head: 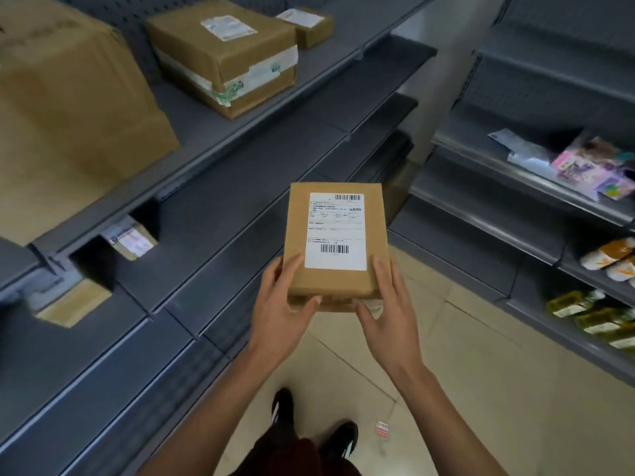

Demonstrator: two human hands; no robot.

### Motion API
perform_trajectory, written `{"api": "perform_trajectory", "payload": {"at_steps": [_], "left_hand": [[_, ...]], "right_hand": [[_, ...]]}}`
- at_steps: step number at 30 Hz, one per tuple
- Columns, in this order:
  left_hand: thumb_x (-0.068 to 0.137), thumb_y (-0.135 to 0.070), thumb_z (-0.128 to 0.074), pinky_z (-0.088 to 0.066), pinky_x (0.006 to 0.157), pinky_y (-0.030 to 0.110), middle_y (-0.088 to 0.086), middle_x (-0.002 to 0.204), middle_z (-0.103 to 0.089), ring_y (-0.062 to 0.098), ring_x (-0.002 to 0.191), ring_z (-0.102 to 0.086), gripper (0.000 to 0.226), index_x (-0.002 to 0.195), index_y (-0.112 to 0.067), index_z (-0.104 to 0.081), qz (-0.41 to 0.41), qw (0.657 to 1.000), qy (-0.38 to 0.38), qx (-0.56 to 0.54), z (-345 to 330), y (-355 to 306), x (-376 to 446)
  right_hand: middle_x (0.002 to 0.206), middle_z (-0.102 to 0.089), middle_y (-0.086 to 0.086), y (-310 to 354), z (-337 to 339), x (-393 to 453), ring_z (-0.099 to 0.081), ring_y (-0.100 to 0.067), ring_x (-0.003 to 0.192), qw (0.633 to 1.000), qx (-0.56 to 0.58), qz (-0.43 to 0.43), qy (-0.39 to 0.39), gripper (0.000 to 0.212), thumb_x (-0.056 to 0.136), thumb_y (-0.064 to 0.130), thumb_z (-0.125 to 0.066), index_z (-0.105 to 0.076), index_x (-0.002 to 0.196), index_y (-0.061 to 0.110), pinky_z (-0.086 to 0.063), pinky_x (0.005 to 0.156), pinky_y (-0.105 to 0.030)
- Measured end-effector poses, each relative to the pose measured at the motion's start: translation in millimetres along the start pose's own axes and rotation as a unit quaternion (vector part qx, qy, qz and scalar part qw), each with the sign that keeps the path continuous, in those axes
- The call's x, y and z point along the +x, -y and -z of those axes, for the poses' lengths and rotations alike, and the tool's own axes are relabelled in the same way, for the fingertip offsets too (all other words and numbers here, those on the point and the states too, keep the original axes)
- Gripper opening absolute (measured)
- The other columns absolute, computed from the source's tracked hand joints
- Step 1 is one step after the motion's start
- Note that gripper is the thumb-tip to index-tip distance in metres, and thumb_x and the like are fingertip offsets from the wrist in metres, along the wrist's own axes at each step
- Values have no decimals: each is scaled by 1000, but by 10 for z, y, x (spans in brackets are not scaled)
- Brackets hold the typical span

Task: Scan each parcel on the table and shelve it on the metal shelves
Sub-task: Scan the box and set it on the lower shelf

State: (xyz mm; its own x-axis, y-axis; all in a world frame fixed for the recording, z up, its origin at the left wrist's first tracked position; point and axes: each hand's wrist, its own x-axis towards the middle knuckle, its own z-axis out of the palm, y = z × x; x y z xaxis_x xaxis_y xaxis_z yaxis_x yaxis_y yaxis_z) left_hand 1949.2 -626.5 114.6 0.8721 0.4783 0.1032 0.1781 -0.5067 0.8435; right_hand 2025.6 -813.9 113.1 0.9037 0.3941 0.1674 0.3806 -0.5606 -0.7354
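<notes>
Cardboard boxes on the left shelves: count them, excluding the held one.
5: large box, taped box and small box on the upper shelf; two below, partly hidden. More may be hidden.

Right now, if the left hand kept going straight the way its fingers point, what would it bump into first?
The left hand already grips the small parcel, fingers pointing up and away. Carried straight on, it would probably meet the grey metal shelves ahead, around the bare middle shelf. Depth is hard to judge from one view.

small brown parcel (pixel 335 235), white label up, held beside grey metal shelves (pixel 220 214).
</notes>
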Motion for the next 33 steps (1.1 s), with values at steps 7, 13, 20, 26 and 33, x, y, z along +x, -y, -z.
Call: {"api": "perform_trajectory", "payload": {"at_steps": [7, 13, 20, 26, 33], "left_hand": [[85, -26, -79, -27, 104, 6, -12, 154, -30, -18, 130, -28, 80, 149, -47, -36, 55, 997, -52, 31, 50, 313, 402], [86, -28, -77, -31, 112, 28, -8, 159, -28, -6, 134, -28, 81, 151, -46, -34, 130, 985, -107, 24, 123, 601, 738], [88, -23, -78, -26, 101, 4, -4, 157, -32, 8, 138, -34, 72, 149, -38, -43, 167, 973, -161, 14, 227, 780, 1023], [87, -24, -79, -24, 94, -7, -2, 155, -34, 3, 130, -37, 71, 148, -36, -45, 214, 953, -215, 12, 166, 951, 1232], [87, -25, -81, -33, 93, -2, 1, 152, -39, 1, 121, -41, 69, 147, -29, -48, 251, 920, -297, 48, -94, 1036, 1491]], "right_hand": [[169, -17, 0, -34, -349, 697, -26, -19, 152, 996, 17, 19, 86, 87, 94, 19, -72, -20, 162, 34, -36, 120, -44], [169, -16, 1, 34, -729, 1306, -26, -20, 153, 986, 4, 59, 154, 86, 94, 17, -71, -20, 162, 32, -36, 120, -46], [169, -15, 0, 75, -1136, 1830, -23, -18, 153, 972, 10, 92, 216, 82, 96, 20, -71, -23, 161, 31, -30, 117, -29], [169, -15, 0, 37, -1452, 2315, -23, -19, 152, 950, 0, 137, 279, 80, 96, 26, -69, -23, 161, 31, -26, 113, -27], [168, -19, -3, -168, -1752, 2838, -27, -21, 153, 920, 17, 213, 329, 76, 98, 29, -68, -26, 161, 24, -41, 116, -47]]}}
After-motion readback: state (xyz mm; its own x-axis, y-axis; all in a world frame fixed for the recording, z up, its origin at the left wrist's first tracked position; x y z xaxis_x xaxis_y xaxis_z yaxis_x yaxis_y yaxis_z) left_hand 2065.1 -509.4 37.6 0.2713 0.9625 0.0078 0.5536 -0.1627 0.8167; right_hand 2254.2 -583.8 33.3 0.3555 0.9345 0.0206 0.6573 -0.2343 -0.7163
